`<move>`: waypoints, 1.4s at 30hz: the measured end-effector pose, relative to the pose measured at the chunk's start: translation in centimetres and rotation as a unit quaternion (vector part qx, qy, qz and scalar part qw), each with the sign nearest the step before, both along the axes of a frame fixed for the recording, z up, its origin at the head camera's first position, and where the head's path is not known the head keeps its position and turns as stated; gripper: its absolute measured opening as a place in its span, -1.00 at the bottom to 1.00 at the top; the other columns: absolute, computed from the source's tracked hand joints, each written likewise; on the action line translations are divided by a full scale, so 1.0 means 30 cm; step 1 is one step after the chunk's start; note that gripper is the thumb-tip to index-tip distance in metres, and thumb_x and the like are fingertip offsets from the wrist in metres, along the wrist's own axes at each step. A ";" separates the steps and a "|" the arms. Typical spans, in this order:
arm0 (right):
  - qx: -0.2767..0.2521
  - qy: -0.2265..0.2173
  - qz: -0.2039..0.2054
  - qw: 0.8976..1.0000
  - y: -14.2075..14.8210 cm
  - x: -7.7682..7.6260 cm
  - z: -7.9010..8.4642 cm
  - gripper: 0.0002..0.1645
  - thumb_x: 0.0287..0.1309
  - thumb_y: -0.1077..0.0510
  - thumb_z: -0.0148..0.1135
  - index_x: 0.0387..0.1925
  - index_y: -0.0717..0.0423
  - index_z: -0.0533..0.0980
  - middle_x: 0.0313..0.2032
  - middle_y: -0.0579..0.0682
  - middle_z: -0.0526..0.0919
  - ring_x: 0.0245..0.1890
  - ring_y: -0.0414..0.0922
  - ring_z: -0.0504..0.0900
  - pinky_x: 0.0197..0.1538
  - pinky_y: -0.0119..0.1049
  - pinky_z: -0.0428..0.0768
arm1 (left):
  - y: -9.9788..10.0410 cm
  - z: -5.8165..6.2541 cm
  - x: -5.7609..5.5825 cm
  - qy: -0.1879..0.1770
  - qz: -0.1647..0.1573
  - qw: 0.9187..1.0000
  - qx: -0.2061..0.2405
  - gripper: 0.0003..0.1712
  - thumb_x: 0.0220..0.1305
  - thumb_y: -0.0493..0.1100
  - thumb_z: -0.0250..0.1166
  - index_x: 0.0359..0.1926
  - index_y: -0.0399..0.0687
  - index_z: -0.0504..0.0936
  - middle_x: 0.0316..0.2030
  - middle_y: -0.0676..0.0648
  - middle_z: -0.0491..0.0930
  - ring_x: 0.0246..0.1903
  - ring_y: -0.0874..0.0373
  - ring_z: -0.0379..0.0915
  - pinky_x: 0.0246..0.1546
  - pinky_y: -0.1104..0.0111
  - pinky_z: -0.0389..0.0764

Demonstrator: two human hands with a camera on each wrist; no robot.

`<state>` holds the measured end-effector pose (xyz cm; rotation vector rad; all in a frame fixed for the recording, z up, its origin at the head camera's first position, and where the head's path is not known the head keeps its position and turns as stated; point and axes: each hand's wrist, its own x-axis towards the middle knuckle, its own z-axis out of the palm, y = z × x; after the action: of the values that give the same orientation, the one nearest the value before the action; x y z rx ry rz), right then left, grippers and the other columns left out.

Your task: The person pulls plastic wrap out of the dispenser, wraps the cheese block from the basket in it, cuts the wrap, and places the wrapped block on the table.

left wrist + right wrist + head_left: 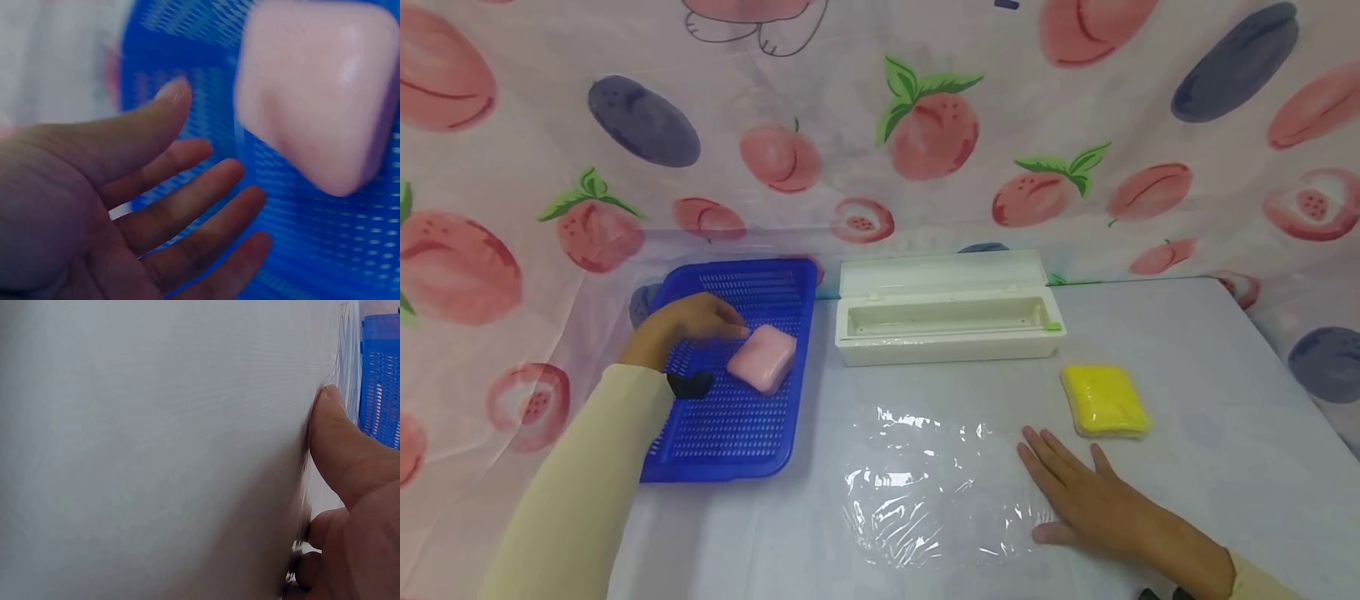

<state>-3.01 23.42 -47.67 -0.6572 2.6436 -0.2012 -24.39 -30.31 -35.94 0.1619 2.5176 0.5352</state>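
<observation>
My left hand reaches over the blue basket, its fingers loosely spread beside a pink block with rounded corners. In the left wrist view the thumb and fingertips are apart from the pink block. A sheet of clear plastic film lies spread and slightly wrinkled on the white table. Fingers out, my right hand lies on the table at the film's right edge. The right wrist view shows its thumb pressed down along that edge.
A long white cling film box with its lid up stands at the back; a small green piece sits at its right end. A yellow block, glossy on top, lies above my right hand. Fruit-printed cloth hangs behind the table.
</observation>
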 end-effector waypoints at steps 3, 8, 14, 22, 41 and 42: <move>0.002 0.000 0.002 1.000 0.001 0.000 -0.002 0.32 0.05 -0.63 0.14 0.62 -0.01 0.01 0.64 0.05 -0.09 0.61 0.16 -0.03 0.29 0.64 0.06 | -0.027 -0.060 -0.016 -0.070 0.044 0.996 0.038 -0.38 0.43 0.03 0.28 0.25 -0.40 0.50 0.17 -0.37 0.57 0.14 -0.24 0.56 0.12 -0.02 0.64; -0.001 0.006 0.004 1.000 0.002 0.001 0.000 0.31 0.06 -0.61 0.16 0.62 0.00 0.01 0.64 0.06 -0.09 0.61 0.17 -0.02 0.29 0.64 0.06 | -0.045 -0.134 -0.031 -0.120 0.106 0.985 0.072 -0.41 0.41 0.03 0.31 0.23 -0.34 0.51 0.01 -0.23 0.63 0.04 -0.08 0.57 0.10 0.09 0.68; -0.005 -0.002 0.001 1.000 -0.002 -0.001 0.006 0.30 0.08 -0.57 0.20 0.62 0.02 0.01 0.64 0.08 -0.09 0.61 0.17 -0.03 0.29 0.64 0.04 | -0.046 -0.160 -0.023 -0.110 0.128 0.982 0.082 -0.53 0.38 -0.09 0.35 0.15 -0.29 0.50 -0.08 -0.15 0.57 -0.12 0.04 0.58 0.03 0.17 0.70; 0.002 -0.009 0.001 1.000 -0.001 -0.010 0.001 0.33 0.04 -0.63 0.14 0.62 0.00 0.00 0.64 0.07 -0.09 0.61 0.17 -0.04 0.29 0.64 0.04 | -0.032 0.000 0.021 0.021 0.064 0.996 0.057 -0.62 0.33 -0.12 0.35 0.04 -0.27 0.56 -0.22 -0.13 0.59 -0.26 0.06 0.54 -0.20 0.29 0.64; -0.008 -0.024 -0.002 1.000 -0.004 -0.004 0.012 0.34 0.03 -0.64 0.15 0.61 0.03 0.02 0.64 0.09 -0.09 0.61 0.19 -0.03 0.29 0.65 0.01 | 0.482 0.232 0.267 0.172 -0.169 0.963 0.120 -0.87 0.32 -0.22 0.38 -0.12 0.00 0.73 -0.23 -0.01 0.71 -0.17 0.09 0.58 -0.10 0.23 0.59; -0.008 -0.022 -0.001 1.000 -0.004 -0.006 0.011 0.34 0.03 -0.63 0.15 0.61 0.03 0.03 0.64 0.09 -0.08 0.61 0.19 -0.03 0.29 0.65 0.01 | 0.531 0.205 0.281 0.166 -0.187 0.961 0.121 -0.87 0.31 -0.24 0.38 -0.14 0.00 0.73 -0.24 -0.01 0.71 -0.17 0.09 0.58 -0.11 0.24 0.60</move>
<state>-3.19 23.31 -47.33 -0.6467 2.6027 -0.2344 -15.96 -14.39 -29.79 0.8652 2.6319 0.7011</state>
